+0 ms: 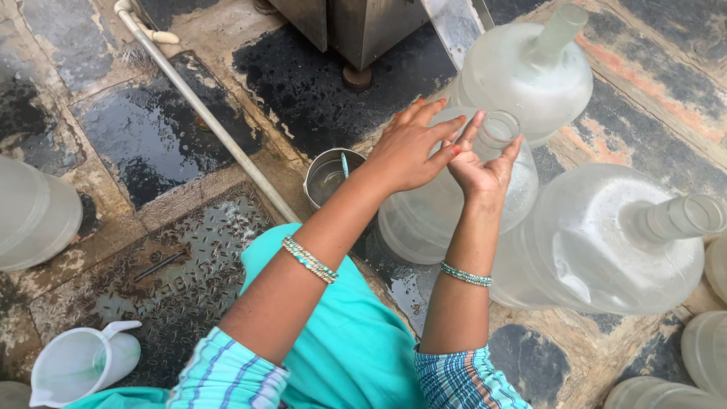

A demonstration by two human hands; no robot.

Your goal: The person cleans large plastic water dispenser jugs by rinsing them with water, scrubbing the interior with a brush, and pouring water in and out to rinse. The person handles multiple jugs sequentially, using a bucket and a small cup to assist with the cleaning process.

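The left hand [409, 151] rests flat, fingers spread, on a big clear water jug [432, 216]. The right hand [485, 163] cups its neck at three o'clock, fingers curled open.

A water-refilling yard: large translucent water jugs [606, 250] crowd a wet stone floor [144, 136] (puddled, cracked) beside a steel machine base [356, 30] and white pipe [204, 113].
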